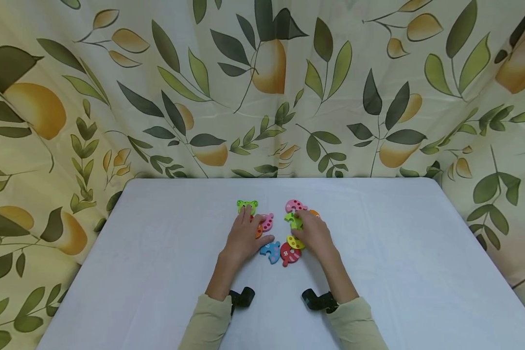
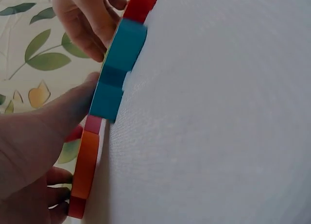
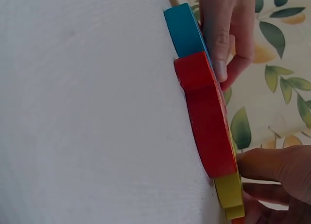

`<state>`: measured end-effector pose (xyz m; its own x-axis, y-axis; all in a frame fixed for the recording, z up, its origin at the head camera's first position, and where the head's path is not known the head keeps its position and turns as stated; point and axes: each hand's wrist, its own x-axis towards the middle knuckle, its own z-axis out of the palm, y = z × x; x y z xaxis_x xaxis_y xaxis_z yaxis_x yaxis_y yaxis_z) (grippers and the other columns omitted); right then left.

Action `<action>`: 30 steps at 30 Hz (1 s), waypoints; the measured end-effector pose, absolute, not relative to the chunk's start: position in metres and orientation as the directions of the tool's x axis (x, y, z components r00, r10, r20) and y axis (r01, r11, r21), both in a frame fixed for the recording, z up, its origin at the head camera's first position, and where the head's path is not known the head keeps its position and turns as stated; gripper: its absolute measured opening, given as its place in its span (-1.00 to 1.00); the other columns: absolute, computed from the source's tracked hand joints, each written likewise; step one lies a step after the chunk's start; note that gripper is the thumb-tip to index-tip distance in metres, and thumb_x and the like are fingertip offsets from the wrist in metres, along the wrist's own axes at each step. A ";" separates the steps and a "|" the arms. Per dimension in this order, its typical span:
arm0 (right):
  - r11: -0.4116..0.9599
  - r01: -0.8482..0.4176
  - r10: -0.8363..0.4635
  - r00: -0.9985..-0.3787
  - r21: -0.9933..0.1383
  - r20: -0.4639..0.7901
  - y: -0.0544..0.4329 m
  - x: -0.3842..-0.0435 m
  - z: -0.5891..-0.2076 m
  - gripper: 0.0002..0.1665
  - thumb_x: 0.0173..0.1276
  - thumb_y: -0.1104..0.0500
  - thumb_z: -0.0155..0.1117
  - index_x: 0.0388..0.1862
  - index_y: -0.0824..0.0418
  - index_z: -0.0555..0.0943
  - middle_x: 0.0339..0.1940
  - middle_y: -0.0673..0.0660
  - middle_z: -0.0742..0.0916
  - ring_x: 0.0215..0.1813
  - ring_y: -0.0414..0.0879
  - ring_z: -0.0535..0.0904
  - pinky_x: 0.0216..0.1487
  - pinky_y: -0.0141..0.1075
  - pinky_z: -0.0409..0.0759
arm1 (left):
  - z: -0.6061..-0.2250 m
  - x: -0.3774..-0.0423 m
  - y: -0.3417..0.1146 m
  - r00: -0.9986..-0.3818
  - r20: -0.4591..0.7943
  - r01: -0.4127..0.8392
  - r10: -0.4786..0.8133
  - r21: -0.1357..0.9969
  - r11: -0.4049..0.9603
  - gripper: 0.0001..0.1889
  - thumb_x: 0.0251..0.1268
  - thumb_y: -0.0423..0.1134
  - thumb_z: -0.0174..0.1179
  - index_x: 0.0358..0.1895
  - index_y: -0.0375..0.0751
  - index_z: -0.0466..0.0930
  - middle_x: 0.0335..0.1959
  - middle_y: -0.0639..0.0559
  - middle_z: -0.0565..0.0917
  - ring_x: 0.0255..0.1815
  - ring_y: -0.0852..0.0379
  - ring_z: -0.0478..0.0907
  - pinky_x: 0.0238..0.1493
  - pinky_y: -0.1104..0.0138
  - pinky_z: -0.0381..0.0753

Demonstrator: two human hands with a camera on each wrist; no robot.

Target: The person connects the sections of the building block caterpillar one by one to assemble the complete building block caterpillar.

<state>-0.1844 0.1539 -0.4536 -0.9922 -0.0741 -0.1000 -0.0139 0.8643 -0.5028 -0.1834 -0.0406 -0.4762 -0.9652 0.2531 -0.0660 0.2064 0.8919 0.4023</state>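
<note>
Small, thick, painted puzzle pieces lie in a loose ring on the white table. My left hand (image 1: 242, 238) is spread over the left side. Its fingertips rest on a green piece with a face (image 1: 247, 204), and its thumb is at the spotted blue piece (image 1: 271, 252). Beneath this hand, an orange piece (image 2: 84, 163) and a pink piece (image 1: 268, 222) are partly hidden. On the right side, my right hand (image 1: 315, 236) pinches a green piece (image 1: 294, 221) between thumb and fingers. Near its thumb are a yellow piece (image 1: 295, 242) and a red piece (image 1: 290, 253).
A pink spotted piece (image 1: 294, 205) lies at the back right, beside an orange one (image 1: 315, 213) partly covered by the right hand. The white table (image 1: 398, 253) ends at a leaf-patterned curtain (image 1: 262, 116). Black wrist cameras (image 1: 318, 300) sit by both sleeves.
</note>
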 end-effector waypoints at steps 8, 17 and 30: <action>0.850 -0.002 -0.068 -0.992 -0.527 -0.106 0.154 -0.185 -0.456 -0.40 0.24 0.19 0.38 0.25 0.33 0.49 0.25 0.28 0.60 0.27 0.18 0.50 0.24 0.05 0.54 | -0.474 -0.181 -0.044 -0.959 -0.050 0.237 0.279 0.400 0.885 -0.30 0.11 0.21 0.30 0.32 0.05 0.41 0.56 -0.18 0.10 0.60 -0.18 -0.06 0.50 -0.04 0.19; 0.840 -0.010 -0.076 -0.992 -0.542 -0.099 0.153 -0.184 -0.455 -0.40 0.25 0.21 0.37 0.27 0.29 0.50 0.13 0.26 0.65 0.01 0.09 0.56 -0.04 -0.13 0.65 | -0.475 -0.183 -0.047 -0.959 -0.037 0.225 0.282 0.508 0.831 -0.58 0.25 0.06 0.26 0.16 0.10 0.56 0.54 -0.08 0.19 0.60 -0.08 0.01 0.47 -0.01 0.26; 0.796 -0.121 -0.170 -0.985 -0.593 -0.027 0.135 -0.186 -0.462 -0.43 0.32 0.16 0.32 0.30 0.23 0.49 0.13 0.18 0.65 -0.18 -0.05 0.52 -0.19 -0.32 0.62 | -0.472 -0.183 -0.053 -0.947 -0.077 0.231 0.311 0.509 0.829 -0.52 0.33 0.08 0.18 0.30 0.18 0.49 0.57 -0.03 0.12 0.61 -0.05 -0.02 0.46 -0.03 0.26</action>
<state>-0.1859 0.1351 -0.4619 -0.9852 -0.1695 -0.0270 -0.1207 0.7959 -0.5933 -0.1831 -0.0529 -0.4716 -0.9472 0.3111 -0.0771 0.2309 0.8292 0.5090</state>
